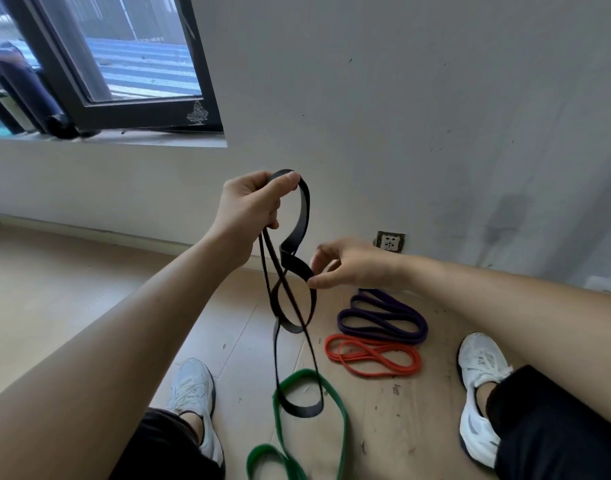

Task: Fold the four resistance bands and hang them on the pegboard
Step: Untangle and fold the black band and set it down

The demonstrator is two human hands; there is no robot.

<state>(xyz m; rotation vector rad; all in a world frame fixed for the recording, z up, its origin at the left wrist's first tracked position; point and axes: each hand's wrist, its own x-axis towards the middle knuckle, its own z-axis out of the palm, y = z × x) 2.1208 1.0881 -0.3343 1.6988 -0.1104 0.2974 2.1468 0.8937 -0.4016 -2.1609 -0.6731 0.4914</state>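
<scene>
My left hand [252,202] grips the top loop of the black resistance band [302,220] and holds it up in front of the wall. The band hangs down twisted, and its lowest loop reaches the floor. My right hand [349,263] pinches a lower fold of the black band between thumb and forefinger. The green band [338,407] lies spread on the floor between my feet. The red band [371,355] and the purple band [383,315] lie coiled on the floor to the right. No pegboard is in view.
My two white shoes [193,393] [477,368] rest on the wooden floor on either side of the bands. A wall socket [390,241] sits low on the grey wall. A dark-framed window [131,81] is at the upper left.
</scene>
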